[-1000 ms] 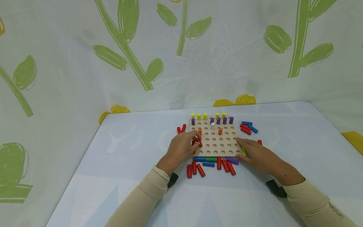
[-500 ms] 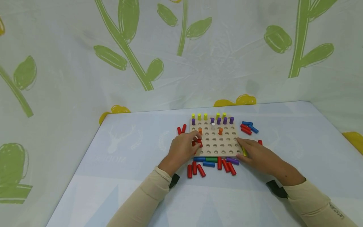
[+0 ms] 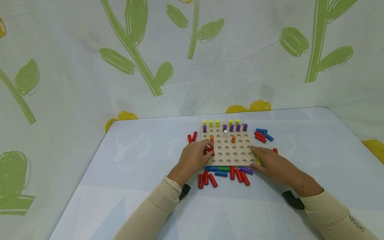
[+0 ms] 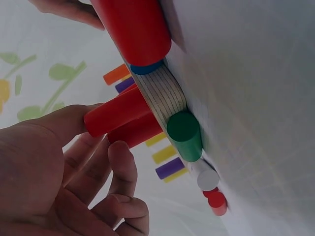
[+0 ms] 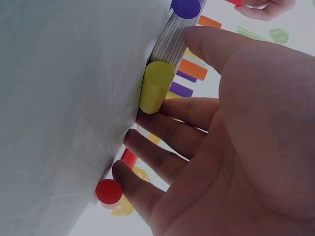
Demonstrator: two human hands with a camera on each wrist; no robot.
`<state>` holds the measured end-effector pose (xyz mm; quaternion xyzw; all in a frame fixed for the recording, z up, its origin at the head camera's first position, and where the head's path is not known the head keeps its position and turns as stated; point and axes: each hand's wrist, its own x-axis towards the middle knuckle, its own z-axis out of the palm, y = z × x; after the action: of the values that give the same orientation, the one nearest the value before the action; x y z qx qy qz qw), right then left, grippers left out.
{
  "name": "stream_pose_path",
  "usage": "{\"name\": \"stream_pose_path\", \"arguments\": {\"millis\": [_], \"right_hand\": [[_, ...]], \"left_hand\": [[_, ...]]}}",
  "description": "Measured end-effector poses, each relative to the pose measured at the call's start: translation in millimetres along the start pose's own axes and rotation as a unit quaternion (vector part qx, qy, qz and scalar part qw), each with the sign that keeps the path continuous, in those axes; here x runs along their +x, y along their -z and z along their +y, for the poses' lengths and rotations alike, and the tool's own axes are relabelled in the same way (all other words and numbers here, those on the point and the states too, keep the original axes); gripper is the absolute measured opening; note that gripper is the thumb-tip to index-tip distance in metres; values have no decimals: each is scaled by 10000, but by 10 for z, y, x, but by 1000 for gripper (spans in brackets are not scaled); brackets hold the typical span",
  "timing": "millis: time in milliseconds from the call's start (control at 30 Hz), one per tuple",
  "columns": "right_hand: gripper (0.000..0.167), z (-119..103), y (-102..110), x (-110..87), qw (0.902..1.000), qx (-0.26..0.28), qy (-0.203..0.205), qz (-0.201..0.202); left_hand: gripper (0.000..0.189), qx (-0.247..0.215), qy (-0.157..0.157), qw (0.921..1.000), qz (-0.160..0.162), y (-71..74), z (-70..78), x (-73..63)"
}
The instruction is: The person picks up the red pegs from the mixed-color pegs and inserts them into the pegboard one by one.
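Here's the left hand [image 3: 193,156], thumb and fingers pinching a red peg [image 3: 211,152] above the left side of the board [image 3: 231,157]; whether it sits in a hole, I can't tell! Well apart, the right hand [image 3: 273,165] lies along the right edge, fingers extended, a yellow peg [image 5: 155,93] just by them. Over on the board, five yellow pegs [image 3: 217,123] stand in the far row, five purple pegs [image 3: 238,127] next, then a white peg [image 3: 225,133] and two orange pegs [image 3: 233,139]. Out on the table [image 3: 126,180], two blue pegs [image 3: 221,173], a green peg [image 3: 223,169] and a purple peg [image 3: 246,170] lie by the near edge, red pegs [image 3: 212,180] among them; more reds and blues lie off right, two reds off left, leafy wall [image 3: 228,66] behind
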<state>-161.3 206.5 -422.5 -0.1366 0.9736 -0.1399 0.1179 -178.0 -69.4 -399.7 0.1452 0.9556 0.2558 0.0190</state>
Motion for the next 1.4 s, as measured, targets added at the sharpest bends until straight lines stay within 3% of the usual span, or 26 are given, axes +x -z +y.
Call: {"name": "stream_pose_path", "arguments": {"millis": [700,1000,1200,1400], "right_hand": [[82,-3,23,-17,10000,-5,20,5],[81,-4,37,-24,10000,17,54,37],[81,-1,19,-14,10000,17,51,-14],[82,6,0,-9,10000,2,83,10]], "left_hand": [[20,-103,-53,9998,-184,-10,-12,2],[25,-47,-96,9999,-27,40,-24,27],[25,10,105,9998,172,140,-117,81],[28,211,291,9990,279,261,-309,190]]}}
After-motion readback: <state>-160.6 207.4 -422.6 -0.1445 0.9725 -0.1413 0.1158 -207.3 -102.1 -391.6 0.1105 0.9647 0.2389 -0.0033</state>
